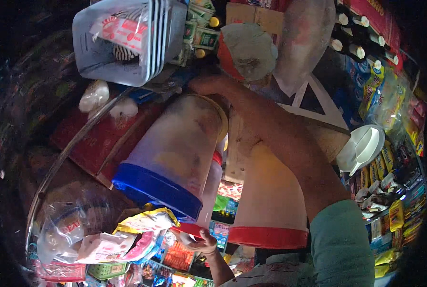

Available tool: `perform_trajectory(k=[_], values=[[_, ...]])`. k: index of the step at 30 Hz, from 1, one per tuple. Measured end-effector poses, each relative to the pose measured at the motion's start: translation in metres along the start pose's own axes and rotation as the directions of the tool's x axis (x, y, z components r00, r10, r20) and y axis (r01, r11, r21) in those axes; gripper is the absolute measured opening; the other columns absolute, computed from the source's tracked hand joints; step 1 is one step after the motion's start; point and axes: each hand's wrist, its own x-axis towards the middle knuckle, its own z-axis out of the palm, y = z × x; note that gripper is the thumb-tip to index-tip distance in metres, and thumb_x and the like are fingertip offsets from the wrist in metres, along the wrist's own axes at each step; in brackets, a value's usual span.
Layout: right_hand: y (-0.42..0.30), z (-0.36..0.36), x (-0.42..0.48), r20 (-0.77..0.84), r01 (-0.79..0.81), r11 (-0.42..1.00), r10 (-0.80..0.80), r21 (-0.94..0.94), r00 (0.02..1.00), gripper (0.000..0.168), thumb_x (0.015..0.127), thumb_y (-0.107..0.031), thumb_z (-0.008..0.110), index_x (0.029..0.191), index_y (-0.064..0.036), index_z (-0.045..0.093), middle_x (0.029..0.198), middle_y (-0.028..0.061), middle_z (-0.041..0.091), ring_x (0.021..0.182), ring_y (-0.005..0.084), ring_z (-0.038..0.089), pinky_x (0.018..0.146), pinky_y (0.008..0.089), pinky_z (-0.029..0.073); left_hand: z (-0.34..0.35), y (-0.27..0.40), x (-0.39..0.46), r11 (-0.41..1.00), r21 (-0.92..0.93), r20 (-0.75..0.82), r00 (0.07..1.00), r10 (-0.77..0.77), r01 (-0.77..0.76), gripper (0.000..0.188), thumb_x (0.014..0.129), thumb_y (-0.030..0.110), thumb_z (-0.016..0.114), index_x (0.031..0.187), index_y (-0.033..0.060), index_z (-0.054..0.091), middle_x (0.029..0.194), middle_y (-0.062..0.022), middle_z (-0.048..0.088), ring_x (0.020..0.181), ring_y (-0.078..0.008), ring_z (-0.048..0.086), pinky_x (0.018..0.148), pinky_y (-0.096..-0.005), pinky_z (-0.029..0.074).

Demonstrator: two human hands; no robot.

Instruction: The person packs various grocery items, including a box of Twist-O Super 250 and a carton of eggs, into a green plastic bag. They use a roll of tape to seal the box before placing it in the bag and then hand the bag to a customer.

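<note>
My right hand [210, 85], on an arm in a green sleeve, reaches across above the jars. Its fingertips are lost in shadow near some dark blue plastic [179, 79], so their grip is hidden. Below that hand leans a cloudy plastic jar with a blue lid [156, 188]. A wider jar with a red lid [269, 236] stands under my forearm. Between them a slimmer red-lidded jar [210, 193] is partly covered. My left hand [201, 244], palm upward, is beside a red lid [190, 229] at the lower middle; whether it touches the lid is unclear.
Stacked grey-blue plastic baskets [111, 70] hold packaged goods at upper left. A bent metal rod [61, 159] curves past a red carton [91, 143]. Dark bottles with pale caps [356, 52] crowd the upper right, above a white scoop [364, 154]. Packets [145, 222] lie at lower left.
</note>
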Motion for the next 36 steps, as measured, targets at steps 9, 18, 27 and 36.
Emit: perform_trajectory(k=[9,18,27,36], values=[[-0.001,0.007,-0.008,-0.088,0.194,0.979,-0.199,-0.063,0.976,0.042,0.090,-0.029,0.049,0.121,-0.002,0.057,0.115,0.0238,0.061,0.107,0.0366,0.059,0.094,0.0447,0.045,-0.007,-0.003,0.003,0.978,0.182,0.049,0.995,0.090,-0.098,0.060,0.093,0.039,0.054,0.135,0.0016,0.033,0.140,-0.0374,0.032,0.127,-0.0544,0.035,0.103,-0.0625,0.029],[0.016,0.037,0.028,-0.165,0.281,0.923,-0.244,0.264,0.956,0.043,0.083,-0.029,0.057,0.116,-0.003,0.061,0.109,0.0249,0.063,0.105,0.0348,0.061,0.093,0.0429,0.046,-0.007,0.024,0.024,0.978,0.208,-0.024,1.000,-0.007,0.011,0.064,0.093,0.039,0.053,0.130,-0.0103,0.037,0.130,-0.0326,0.042,0.117,-0.0458,0.045,0.098,-0.0571,0.036],[0.016,0.022,0.012,-0.439,0.195,0.981,-0.170,0.012,0.882,0.058,0.081,-0.054,0.063,0.114,-0.006,0.064,0.112,0.0223,0.063,0.111,0.0333,0.059,0.098,0.0429,0.044,-0.003,0.027,0.033,0.995,0.096,-0.040,0.999,-0.007,0.011,0.059,0.094,0.035,0.053,0.128,-0.0095,0.036,0.131,-0.0350,0.040,0.115,-0.0489,0.045,0.098,-0.0587,0.035],[0.022,0.015,0.021,-0.337,0.183,0.948,-0.089,0.259,0.937,0.048,0.088,-0.040,0.054,0.124,-0.008,0.057,0.126,0.0201,0.057,0.115,0.0337,0.056,0.104,0.0427,0.038,-0.005,0.056,0.050,0.999,0.031,-0.057,0.998,-0.025,0.027,0.062,0.095,0.037,0.051,0.130,-0.0098,0.032,0.130,-0.0351,0.040,0.116,-0.0489,0.044,0.097,-0.0596,0.035]])
